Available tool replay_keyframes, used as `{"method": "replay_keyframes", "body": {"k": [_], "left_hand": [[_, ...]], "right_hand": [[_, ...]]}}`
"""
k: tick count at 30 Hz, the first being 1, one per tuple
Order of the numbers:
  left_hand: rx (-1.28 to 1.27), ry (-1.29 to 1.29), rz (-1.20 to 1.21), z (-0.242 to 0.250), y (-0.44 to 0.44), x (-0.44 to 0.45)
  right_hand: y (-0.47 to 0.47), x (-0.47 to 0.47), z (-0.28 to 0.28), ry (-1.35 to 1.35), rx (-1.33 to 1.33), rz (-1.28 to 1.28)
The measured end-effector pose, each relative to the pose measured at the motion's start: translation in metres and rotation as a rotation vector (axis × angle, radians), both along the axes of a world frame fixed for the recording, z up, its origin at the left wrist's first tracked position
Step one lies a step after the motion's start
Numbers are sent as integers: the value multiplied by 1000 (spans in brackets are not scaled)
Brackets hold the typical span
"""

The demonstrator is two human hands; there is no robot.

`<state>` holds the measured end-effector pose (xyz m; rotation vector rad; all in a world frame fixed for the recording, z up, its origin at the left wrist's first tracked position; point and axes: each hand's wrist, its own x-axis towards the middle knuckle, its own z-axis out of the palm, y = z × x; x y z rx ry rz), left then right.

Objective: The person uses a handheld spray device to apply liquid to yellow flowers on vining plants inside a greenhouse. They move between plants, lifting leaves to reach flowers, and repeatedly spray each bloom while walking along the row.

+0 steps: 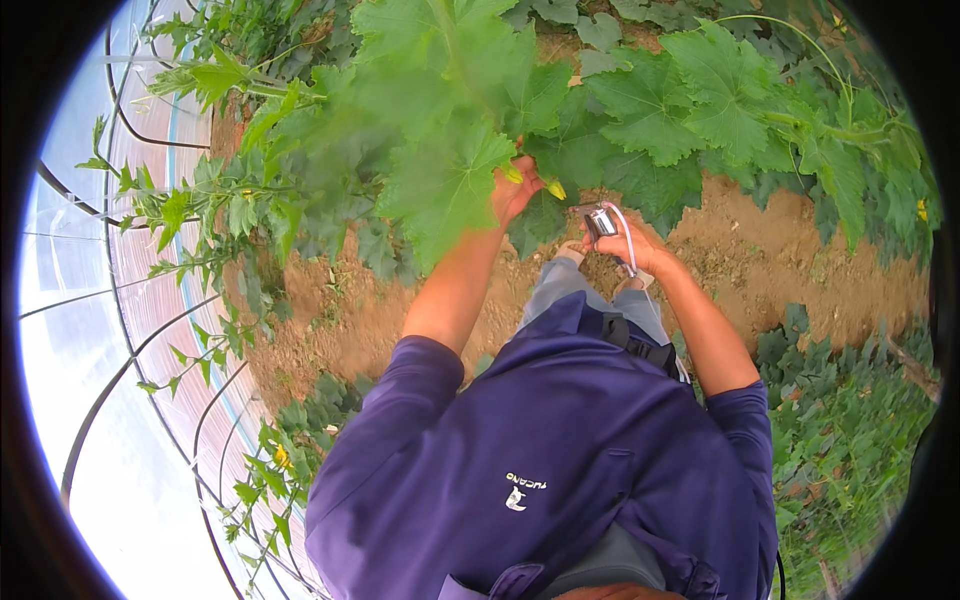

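My left hand (516,193) reaches up under a large lobed leaf (450,180) of a climbing vine, which hides part of it. One yellow flower bud (555,188) hangs right beside its fingertips, and another yellow bud (512,173) lies against the fingers. Whether the fingers pinch a stalk there cannot be made out. Lower and to the right, my right hand (628,244) is closed around a small handheld device (601,223) with a silver body. A pale flexible tube (624,226) curves from the device down past the wrist.
Leafy vines (652,105) spread across the top, some very near the camera. Brown soil (757,262) forms the path under my feet. At left, thin dark hoops (97,409) carry clear plastic sheeting (56,262). More low plants (840,427) grow behind me at right.
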<state>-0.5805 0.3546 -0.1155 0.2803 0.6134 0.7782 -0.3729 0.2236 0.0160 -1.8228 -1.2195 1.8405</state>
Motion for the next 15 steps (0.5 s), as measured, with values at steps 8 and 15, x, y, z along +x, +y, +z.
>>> {"method": "replay_keyframes", "body": {"k": [8, 15], "left_hand": [[35, -25, -31, -16, -6, -1], [8, -79, -3, -30, -15, -4]], "right_hand": [[58, -12, 13, -476, -10, 171], [74, -6, 4, 191, -26, -233]]}}
